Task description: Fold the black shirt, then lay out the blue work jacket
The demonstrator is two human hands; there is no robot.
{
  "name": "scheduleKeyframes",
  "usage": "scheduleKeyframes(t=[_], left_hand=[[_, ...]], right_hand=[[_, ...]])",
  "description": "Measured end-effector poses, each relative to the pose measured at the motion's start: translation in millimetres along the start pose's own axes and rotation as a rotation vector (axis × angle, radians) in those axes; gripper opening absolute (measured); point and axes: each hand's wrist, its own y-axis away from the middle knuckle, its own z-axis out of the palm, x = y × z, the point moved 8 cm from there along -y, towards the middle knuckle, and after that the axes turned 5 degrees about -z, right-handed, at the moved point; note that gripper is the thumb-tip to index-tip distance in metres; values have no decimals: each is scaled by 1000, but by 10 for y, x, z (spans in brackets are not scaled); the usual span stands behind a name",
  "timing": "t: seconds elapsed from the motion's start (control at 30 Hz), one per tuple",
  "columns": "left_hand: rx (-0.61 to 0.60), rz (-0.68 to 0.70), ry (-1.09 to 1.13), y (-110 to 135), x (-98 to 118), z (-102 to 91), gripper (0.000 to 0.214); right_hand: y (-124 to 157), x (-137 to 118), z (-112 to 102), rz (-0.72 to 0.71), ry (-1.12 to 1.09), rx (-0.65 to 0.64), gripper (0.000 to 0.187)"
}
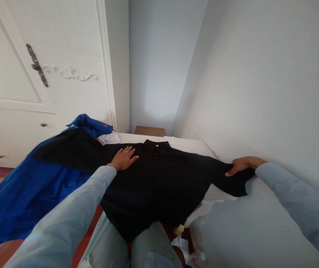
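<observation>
A black button-up shirt (159, 182) lies spread face up on a white bed (193, 147), collar at the far side. My left hand (123, 159) rests flat on the shirt's left shoulder, fingers stretched out, a ring on one finger. My right hand (242, 165) is closed on the end of the shirt's right sleeve (232, 182), holding it out toward the wall. Both my arms wear light blue sleeves.
A blue garment (28, 193) lies spread at the left, partly under the black shirt, with white cloth (109, 138) behind it. A white wardrobe (50, 67) stands at the left, a wall close on the right. Crumpled paper (184, 245) lies on the floor below.
</observation>
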Motion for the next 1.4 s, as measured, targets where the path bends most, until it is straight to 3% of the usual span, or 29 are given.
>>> scheduleKeyframes(t=[0.1, 0.27, 0.4, 0.6, 0.83, 0.97, 1.1, 1.23, 1.4], left_hand=[[-1, -4, 4, 6, 0, -8, 69], [6, 1, 17, 3, -3, -7, 68], [10, 0, 24, -17, -27, 21, 68], [-10, -4, 8, -11, -23, 23, 70], [13, 18, 19, 12, -13, 17, 66], [3, 18, 27, 5, -32, 37, 66], [-24, 33, 38, 13, -96, 33, 70], [-25, 38, 16, 27, -229, 2, 72], [-5, 4, -4, 0, -288, -115, 70]], right_hand=[[-128, -14, 84, 38, 126, -25, 39], [-249, -777, 290, -343, 18, -22, 53], [-437, -1361, 460, -484, 98, 127, 39], [-909, -1905, 847, -466, 160, 240, 16], [-1224, -2548, 1347, -542, 126, 231, 24], [-1434, -2710, 1470, -498, 123, 230, 24], [-1569, -2798, 1413, -498, 91, 248, 14], [-1578, -2888, 1316, -546, 32, 345, 19], [-1516, -2928, 1380, -557, 58, 431, 17]])
